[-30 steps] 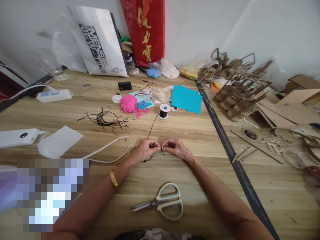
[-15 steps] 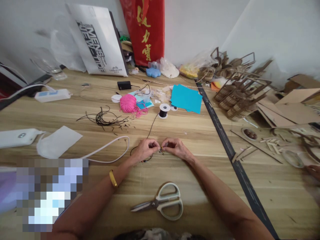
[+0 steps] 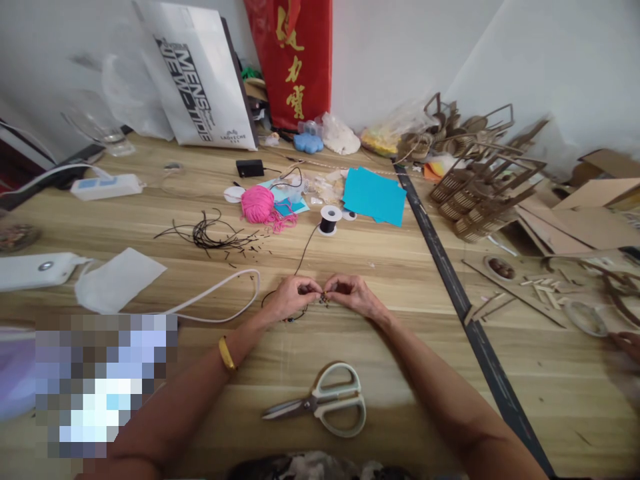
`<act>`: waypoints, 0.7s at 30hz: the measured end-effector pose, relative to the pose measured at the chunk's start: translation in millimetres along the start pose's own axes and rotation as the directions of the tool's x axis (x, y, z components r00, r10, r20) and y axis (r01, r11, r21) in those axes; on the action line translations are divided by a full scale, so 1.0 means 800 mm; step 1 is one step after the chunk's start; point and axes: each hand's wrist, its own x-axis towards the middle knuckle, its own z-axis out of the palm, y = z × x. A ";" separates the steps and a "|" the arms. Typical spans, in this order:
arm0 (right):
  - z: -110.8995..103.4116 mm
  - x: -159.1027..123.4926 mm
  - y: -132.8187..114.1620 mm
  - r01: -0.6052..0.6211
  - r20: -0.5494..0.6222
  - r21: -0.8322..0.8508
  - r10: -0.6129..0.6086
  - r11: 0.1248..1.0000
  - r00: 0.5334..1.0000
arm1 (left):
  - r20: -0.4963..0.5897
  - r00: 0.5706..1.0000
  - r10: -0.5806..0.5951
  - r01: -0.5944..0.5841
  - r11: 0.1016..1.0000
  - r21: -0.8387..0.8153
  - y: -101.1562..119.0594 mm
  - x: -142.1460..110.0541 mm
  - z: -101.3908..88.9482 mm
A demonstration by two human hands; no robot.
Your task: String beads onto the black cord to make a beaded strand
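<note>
My left hand (image 3: 295,297) and my right hand (image 3: 351,295) meet fingertip to fingertip over the table, both pinched. Between them is a small beaded piece on black cord (image 3: 324,299), its details too small to make out. From a white spool of black cord (image 3: 329,221), a strand runs down to my left hand. More of that cord loops beneath the left hand, with a few small coloured beads (image 3: 289,320) on it. Closer to me lie scissors (image 3: 320,402) with pale handles, blades pointing left.
Cut black cords (image 3: 205,235) and a pink yarn ball (image 3: 257,204) lie beyond my left hand. Blue sheets (image 3: 375,195) are behind the spool. A white cable (image 3: 220,319) loops at left. Brown woven baskets (image 3: 465,193) stand at right; another person's hand (image 3: 625,345) shows at the right edge.
The view has shifted slightly. Both hands keep their pinch at the same spot, with only tiny finger movement.
</note>
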 end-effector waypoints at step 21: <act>-0.002 -0.002 -0.003 -0.028 0.014 -0.002 0.028 1.000 1.000 | 0.022 1.000 -0.009 0.010 0.999 -0.036 0.000 0.000 -0.002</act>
